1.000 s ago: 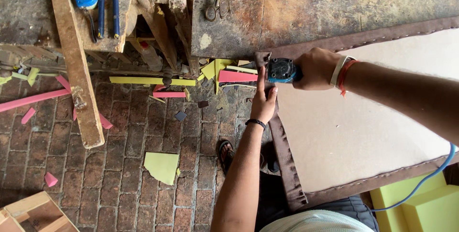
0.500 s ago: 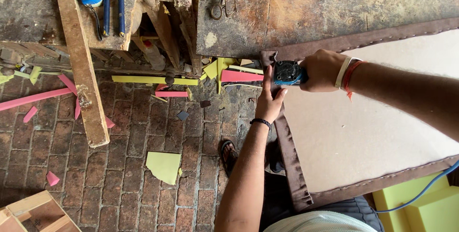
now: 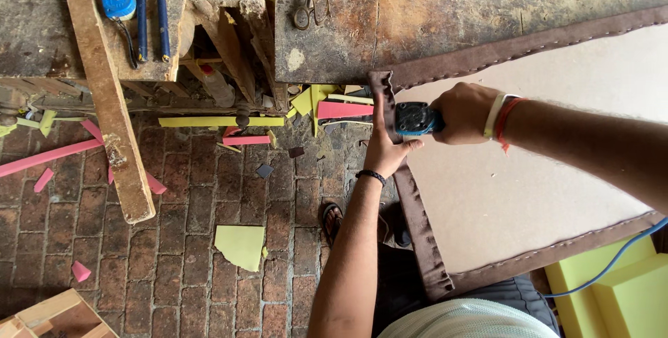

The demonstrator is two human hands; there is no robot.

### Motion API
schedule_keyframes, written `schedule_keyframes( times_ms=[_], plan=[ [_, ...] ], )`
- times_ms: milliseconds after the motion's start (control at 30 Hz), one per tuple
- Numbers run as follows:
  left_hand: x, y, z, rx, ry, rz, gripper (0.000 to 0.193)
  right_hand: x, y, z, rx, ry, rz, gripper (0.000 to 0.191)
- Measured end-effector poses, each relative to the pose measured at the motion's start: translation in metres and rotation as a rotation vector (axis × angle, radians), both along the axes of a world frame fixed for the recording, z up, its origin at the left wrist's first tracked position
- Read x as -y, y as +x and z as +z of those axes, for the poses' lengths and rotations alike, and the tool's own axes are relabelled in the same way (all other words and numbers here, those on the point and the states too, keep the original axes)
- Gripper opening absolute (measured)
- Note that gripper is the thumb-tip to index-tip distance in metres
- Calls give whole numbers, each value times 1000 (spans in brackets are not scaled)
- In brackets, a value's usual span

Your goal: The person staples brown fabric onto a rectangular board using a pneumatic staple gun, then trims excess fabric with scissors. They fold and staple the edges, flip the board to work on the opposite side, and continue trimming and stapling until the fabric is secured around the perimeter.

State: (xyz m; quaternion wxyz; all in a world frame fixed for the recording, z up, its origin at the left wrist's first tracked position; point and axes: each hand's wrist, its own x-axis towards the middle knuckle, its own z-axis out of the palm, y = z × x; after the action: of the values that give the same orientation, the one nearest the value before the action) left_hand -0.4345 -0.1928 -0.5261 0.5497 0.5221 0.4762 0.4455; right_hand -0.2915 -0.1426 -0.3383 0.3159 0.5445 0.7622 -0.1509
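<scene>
Left hand (image 3: 385,144) fingers were flat, pinning the brown fabric edging (image 3: 417,219) at the board's (image 3: 529,171) far-left corner. Right hand (image 3: 465,112) was clenched around the blue stapler (image 3: 416,119), nose just beside those fingers. Step looked like tacking the corner fold; next shot needs fabric taut and fingertips kept off the nose.

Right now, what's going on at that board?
A person is working at the corner of a pale flat board edged with folded brown fabric. The right hand grips a blue handheld power tool at the fabric border, while the left hand presses the fabric flat beside it. Yellow and pink foam scraps lie on the brick floor.
</scene>
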Motion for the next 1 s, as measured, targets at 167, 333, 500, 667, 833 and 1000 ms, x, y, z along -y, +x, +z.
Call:
schedule_keyframes(
  times_ms=[167,333,500,667,833,1000],
  plan=[
    [38,0,-36,845,-502,-14,95,16,60,-10,-48,289,-198,39],
    [48,25,-76,1161,-719,-20,78,47,93,-40,-354,791,-95,71],
    [42,39,-84,1297,-736,-30,66,81,54,-56,-509,1182,3,68],
    [32,42,-88,1358,-720,-21,58,92,-4,-71,-724,747,-405,28],
    [33,46,-114,1453,-655,-73,54,72,-18,-106,-738,172,-590,33],
    [36,50,-124,1220,-496,47,50,70,3,-120,-954,72,-608,31]
  ],
)
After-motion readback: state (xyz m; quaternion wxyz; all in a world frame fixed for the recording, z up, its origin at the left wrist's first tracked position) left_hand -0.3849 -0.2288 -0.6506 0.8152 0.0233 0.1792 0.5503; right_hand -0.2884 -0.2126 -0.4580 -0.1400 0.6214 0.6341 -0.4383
